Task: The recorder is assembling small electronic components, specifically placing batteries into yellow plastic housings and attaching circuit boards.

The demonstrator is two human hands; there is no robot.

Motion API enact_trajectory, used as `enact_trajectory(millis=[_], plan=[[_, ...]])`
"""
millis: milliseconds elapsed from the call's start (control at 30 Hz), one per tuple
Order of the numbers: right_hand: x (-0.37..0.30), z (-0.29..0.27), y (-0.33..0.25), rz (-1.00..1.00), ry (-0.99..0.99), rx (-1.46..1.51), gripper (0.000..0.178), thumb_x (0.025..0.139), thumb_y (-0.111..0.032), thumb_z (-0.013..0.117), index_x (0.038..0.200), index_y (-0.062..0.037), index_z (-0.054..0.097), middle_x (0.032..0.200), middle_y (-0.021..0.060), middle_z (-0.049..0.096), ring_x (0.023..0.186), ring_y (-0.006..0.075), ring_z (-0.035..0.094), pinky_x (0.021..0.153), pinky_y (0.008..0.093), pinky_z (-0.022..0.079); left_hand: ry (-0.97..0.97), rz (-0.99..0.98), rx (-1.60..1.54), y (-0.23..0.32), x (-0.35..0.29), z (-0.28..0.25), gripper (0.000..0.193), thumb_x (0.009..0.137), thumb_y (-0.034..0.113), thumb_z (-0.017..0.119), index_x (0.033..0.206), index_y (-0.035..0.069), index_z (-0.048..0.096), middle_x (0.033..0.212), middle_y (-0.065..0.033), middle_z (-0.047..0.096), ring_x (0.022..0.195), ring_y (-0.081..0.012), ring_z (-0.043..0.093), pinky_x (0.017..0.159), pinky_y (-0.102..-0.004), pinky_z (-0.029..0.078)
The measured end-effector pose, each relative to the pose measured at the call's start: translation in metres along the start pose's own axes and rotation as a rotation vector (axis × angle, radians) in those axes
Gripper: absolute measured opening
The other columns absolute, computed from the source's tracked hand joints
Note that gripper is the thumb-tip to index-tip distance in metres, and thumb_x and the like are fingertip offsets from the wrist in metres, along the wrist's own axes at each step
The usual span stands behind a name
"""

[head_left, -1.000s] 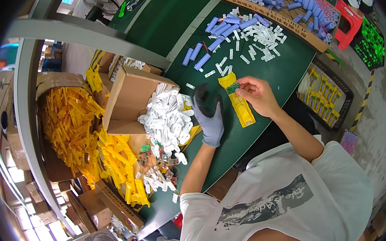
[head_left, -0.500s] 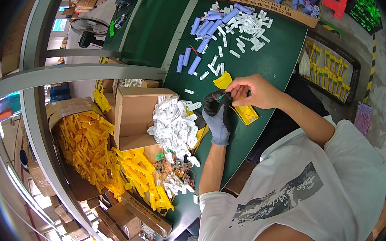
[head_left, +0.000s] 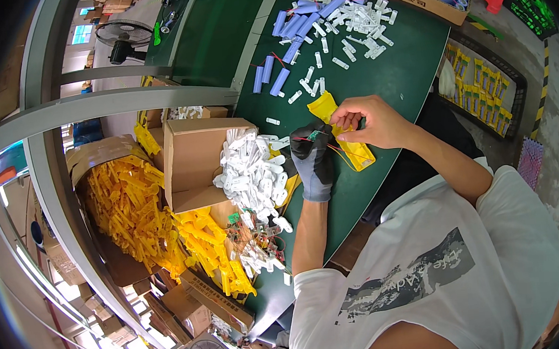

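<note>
My left hand (head_left: 313, 162), in a grey and black glove, is closed on a small green circuit board (head_left: 316, 135) with thin red wires. Just right of it, my bare right hand (head_left: 374, 122) has its fingers curled and pinched; what lies between the fingertips is too small to tell. Beneath that hand a yellow plastic casing (head_left: 359, 157) lies on the green table (head_left: 391, 93), partly covered by the fingers. Red wires run from the board toward the casing.
White plastic parts (head_left: 253, 170) spill from a cardboard box (head_left: 183, 159) at left. Yellow casings (head_left: 127, 203) fill another box. Purple battery cells (head_left: 294, 26) and small white pieces (head_left: 362, 20) lie at the back. A black crate (head_left: 516, 90) of yellow packs stands right.
My right hand has drawn slightly away from the left, opening a gap between them. The left glove has turned a little, showing more of the green board and its wires.
</note>
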State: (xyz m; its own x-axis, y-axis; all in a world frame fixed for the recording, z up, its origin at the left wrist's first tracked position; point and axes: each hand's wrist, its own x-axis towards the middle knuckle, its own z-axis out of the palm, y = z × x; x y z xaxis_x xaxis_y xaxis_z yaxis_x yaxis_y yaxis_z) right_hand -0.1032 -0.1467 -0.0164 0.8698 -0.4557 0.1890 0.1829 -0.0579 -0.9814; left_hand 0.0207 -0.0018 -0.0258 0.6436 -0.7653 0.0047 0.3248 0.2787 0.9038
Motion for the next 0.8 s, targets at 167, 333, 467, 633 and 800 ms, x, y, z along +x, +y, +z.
enact_trajectory(millis=[167, 333, 467, 633, 800], plan=[[0.000, -0.001, -0.004, -0.006, -0.018, -0.019, 0.025, 0.076, -0.003, 0.076, 0.099, 0.0006, 0.065, 0.091, 0.0073, 0.068, 0.080, 0.0137, 0.066, 0.071, 0.0252, 0.054, -0.080, -0.019, -0.074, -0.004, 0.002, -0.007, 0.024, 0.087, 0.002, 0.067, 0.103, 0.008, 0.051, 0.100, -0.0083, 0.061, 0.085, -0.0170, 0.059, 0.075, -0.0294, 0.049], [0.000, -0.001, -0.003, -0.024, -0.057, -0.022, 0.026, 0.077, -0.005, 0.077, 0.099, -0.0021, 0.065, 0.091, 0.0052, 0.068, 0.079, 0.0124, 0.065, 0.070, 0.0258, 0.051, -0.092, -0.020, -0.062, -0.004, 0.002, -0.010, 0.027, 0.085, 0.002, 0.069, 0.103, 0.009, 0.048, 0.098, -0.0079, 0.060, 0.080, -0.0167, 0.059, 0.069, -0.0287, 0.048], [0.000, -0.001, -0.003, 0.011, -0.049, -0.011, 0.025, 0.076, -0.006, 0.078, 0.097, -0.0028, 0.064, 0.089, 0.0042, 0.068, 0.078, 0.0119, 0.065, 0.069, 0.0251, 0.050, -0.053, -0.081, -0.045, 0.000, 0.002, -0.004, 0.025, 0.086, 0.000, 0.066, 0.101, 0.009, 0.048, 0.097, -0.0068, 0.061, 0.078, -0.0151, 0.057, 0.069, -0.0268, 0.047], [0.000, -0.003, -0.003, 0.022, -0.074, -0.015, 0.026, 0.074, -0.008, 0.079, 0.094, -0.0034, 0.063, 0.087, 0.0031, 0.068, 0.077, 0.0115, 0.065, 0.069, 0.0250, 0.050, -0.050, -0.083, -0.037, 0.000, 0.000, 0.003, 0.020, 0.090, -0.003, 0.061, 0.100, 0.010, 0.049, 0.103, -0.0080, 0.062, 0.080, -0.0125, 0.057, 0.068, -0.0241, 0.047], [0.001, -0.003, -0.002, 0.026, -0.082, -0.018, 0.028, 0.074, -0.009, 0.080, 0.094, -0.0036, 0.062, 0.087, 0.0028, 0.067, 0.077, 0.0118, 0.064, 0.068, 0.0246, 0.049, -0.098, -0.042, -0.038, -0.001, 0.002, 0.003, 0.019, 0.090, -0.003, 0.059, 0.102, 0.009, 0.051, 0.104, -0.0078, 0.063, 0.083, -0.0128, 0.058, 0.069, -0.0244, 0.047]])
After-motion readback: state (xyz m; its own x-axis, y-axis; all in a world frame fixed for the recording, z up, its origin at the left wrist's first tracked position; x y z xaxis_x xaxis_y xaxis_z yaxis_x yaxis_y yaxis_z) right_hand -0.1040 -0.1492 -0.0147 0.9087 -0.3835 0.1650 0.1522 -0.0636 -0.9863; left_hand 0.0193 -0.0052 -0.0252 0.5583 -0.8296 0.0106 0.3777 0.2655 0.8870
